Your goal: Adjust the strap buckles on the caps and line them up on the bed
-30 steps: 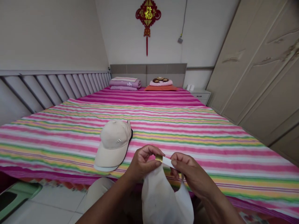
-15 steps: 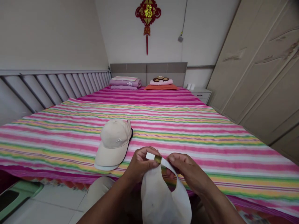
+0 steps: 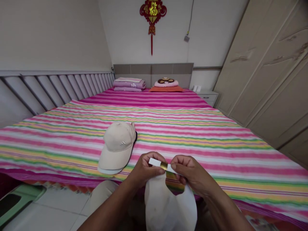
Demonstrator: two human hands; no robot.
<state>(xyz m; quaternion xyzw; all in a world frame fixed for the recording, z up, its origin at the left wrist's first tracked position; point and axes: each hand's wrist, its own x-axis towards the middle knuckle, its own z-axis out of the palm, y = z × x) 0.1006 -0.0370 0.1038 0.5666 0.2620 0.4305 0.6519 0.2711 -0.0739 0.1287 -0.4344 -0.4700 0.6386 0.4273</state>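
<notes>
A white cap (image 3: 168, 205) hangs below both hands at the bottom centre, its strap (image 3: 155, 162) running through a gold buckle (image 3: 164, 166). My left hand (image 3: 148, 166) is closed on the strap at the buckle's left side, thumb in front. On the other side my right hand (image 3: 186, 168) pinches the strap just right of the buckle. Under the strap, the cap's rear opening shows as a gap. To the left, a beige cap (image 3: 117, 144) with a small logo lies on the striped bed (image 3: 216, 154), its brim toward me.
Folded purple bedding (image 3: 129, 85) and a pink bundle on orange cloth (image 3: 166, 89) lie by the headboard. A railing (image 3: 60, 88) runs along the left side. A green stool (image 3: 24, 199) stands at the lower left, a wardrobe (image 3: 264, 73) at the right.
My right hand has moved slightly left, closer to the buckle. The strap, which was curved, now lies straighter between both hands. The beige cap remains in place.
</notes>
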